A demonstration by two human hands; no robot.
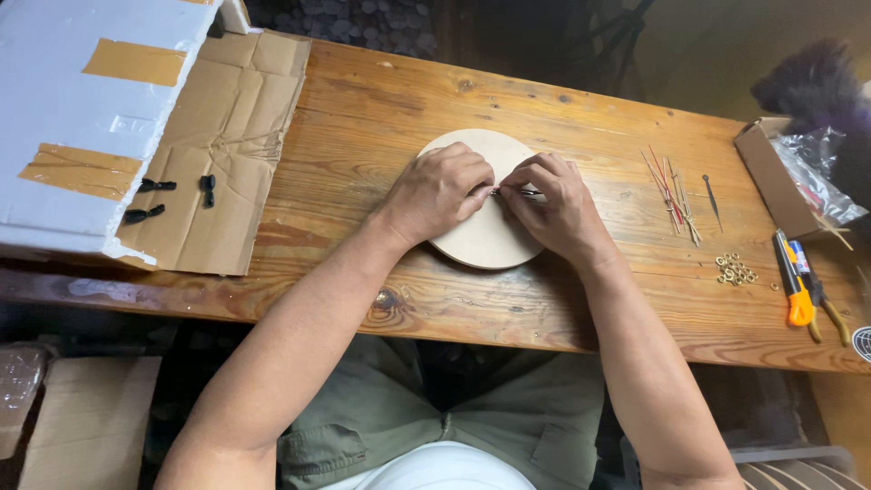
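On the round wooden disc (485, 238), left hand (438, 191) and right hand (553, 207), fingers pinching thin metal piece (510, 191), mostly hidden

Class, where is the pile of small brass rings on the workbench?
The brass rings lie right of the right hand, just left of the orange knife.

Flattened cardboard (218, 154) and white foam (82, 118) lie left; brass rings (735, 269) and pliers (821, 295) lie right.
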